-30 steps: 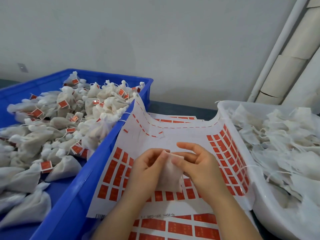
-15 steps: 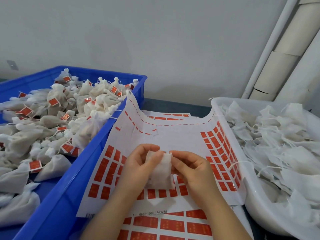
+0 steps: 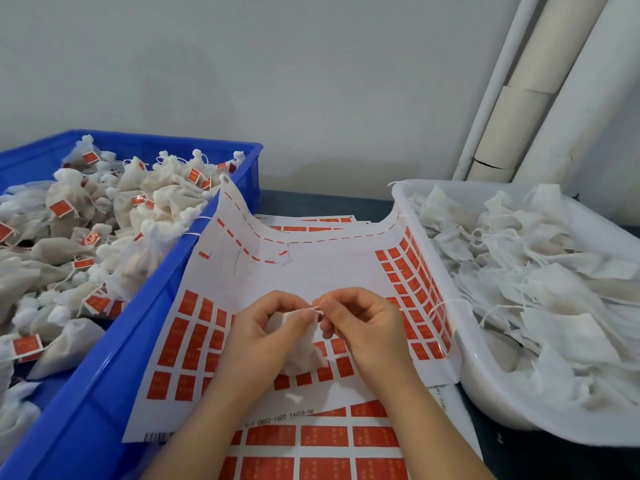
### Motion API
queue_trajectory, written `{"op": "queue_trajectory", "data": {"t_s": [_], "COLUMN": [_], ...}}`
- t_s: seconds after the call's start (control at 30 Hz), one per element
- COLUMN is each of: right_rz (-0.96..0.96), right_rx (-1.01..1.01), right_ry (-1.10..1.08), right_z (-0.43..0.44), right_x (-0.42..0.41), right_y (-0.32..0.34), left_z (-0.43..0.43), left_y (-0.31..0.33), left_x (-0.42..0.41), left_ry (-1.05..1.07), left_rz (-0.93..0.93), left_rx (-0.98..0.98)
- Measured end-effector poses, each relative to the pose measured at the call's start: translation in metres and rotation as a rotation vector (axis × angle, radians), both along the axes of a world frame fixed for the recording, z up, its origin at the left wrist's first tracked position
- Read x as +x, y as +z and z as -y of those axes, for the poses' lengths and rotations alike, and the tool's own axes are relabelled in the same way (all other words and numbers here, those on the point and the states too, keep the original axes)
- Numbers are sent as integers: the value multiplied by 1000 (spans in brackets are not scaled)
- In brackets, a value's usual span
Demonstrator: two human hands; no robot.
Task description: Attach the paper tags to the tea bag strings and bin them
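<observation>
Two hands (image 3: 263, 327) (image 3: 360, 323), tea bag (image 3: 298, 344), string (image 3: 313, 308) pinched

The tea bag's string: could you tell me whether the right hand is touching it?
Touching: in the head view, the right hand's fingertips pinch the string beside the tea bag.

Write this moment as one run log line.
left hand: holds white mesh tea bag | right hand: pinches thin white string | red tag: not attached | over red-and-white tag sheet
</observation>
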State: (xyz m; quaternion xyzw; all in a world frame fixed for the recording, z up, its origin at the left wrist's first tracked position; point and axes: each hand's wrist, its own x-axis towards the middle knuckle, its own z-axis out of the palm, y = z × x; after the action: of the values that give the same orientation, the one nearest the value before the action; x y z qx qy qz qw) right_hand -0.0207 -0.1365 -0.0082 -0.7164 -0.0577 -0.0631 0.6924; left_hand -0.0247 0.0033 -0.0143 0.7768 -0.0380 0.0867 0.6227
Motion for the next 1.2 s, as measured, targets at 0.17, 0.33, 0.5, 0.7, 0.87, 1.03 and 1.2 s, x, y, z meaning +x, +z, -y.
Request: {"op": "queue_trajectory", "data": {"t_s": [0.17, 0.33, 0.5, 0.7, 0.87, 1.03, 1.2], "right_rz": [-6, 41, 33, 16, -40, 48, 71], "right_rx": [55, 56, 128, 207, 113, -74, -131], "right_ry": [-18, -30, -152, -263, -224, -385, -175], "right_z": [1, -2, -2, 7, 10, 0, -12], "right_x": [1, -1, 1, 5, 9, 5, -4], "right_y": [1, 0, 0, 2, -2, -2, 0], "left_z": [2, 2, 2, 1, 1, 2, 3], "left_y": [3, 1, 1, 1, 3, 3, 3], "left_x": [-2, -1, -3, -1, -2, -2, -2], "left_ry": [31, 6, -6, 43, 51, 70, 63], "left_rz": [53, 55, 30, 74, 115, 60, 134], "left_rx": [50, 53, 94, 148, 74, -9, 20]}}
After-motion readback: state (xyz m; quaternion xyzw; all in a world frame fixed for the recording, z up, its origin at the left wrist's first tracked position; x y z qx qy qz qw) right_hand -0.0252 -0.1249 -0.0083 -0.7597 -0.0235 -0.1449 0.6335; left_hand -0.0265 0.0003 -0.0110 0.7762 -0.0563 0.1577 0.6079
